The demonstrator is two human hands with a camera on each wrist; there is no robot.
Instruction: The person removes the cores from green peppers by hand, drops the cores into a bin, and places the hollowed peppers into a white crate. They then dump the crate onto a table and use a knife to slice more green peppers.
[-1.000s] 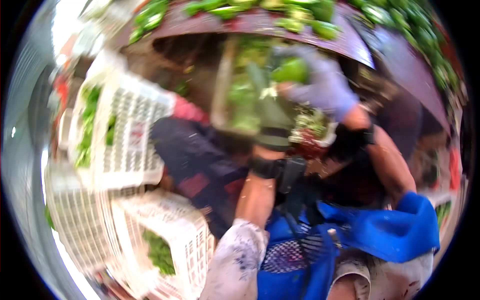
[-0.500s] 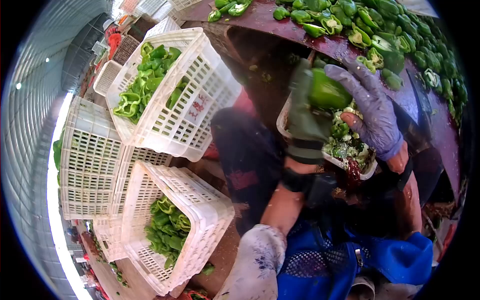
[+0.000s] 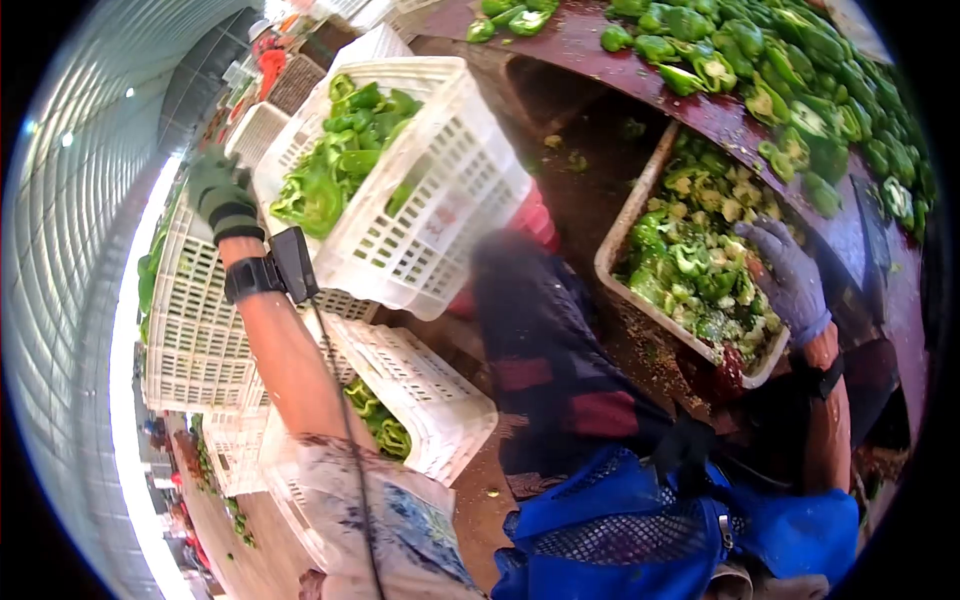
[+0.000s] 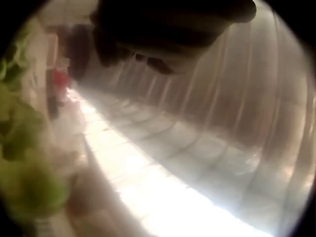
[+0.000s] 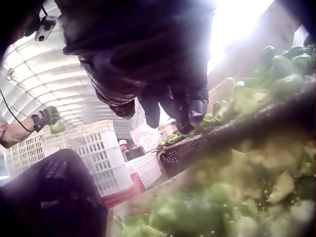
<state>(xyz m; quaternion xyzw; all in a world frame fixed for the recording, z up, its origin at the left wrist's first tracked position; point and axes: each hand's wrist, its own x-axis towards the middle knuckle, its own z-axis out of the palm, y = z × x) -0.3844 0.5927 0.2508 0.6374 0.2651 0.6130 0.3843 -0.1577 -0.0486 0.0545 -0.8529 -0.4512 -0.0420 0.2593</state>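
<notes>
My left hand [image 3: 222,192], in a dark green glove and blurred, reaches out beside the upper white crate [image 3: 440,200], which holds green pepper pieces [image 3: 350,150]. The left wrist view shows its fingers as a dark shape, with nothing visible between them; green peppers [image 4: 24,163] blur past at the left. In the right wrist view, a light green pepper piece [image 5: 58,127] shows just below that hand. Over the right side of a shallow tray [image 3: 622,285] of pepper cores, seeds and scraps is my right hand [image 3: 793,278], purple-gloved, thumb bare, fingers loosely bent.
Green peppers, whole and cut, heap on the dark red tabletop [image 3: 590,62] at upper right. A lower white crate [image 3: 440,410] with peppers stands by my knee [image 3: 520,290]. Another crate [image 3: 185,340] is further left. A red object [image 3: 733,362] lies at the tray's near corner.
Half a second ago both hands were together over the tray around a green pepper. My left hand has since swung left to the upper crate; the right hand stays, and no pepper shows there.
</notes>
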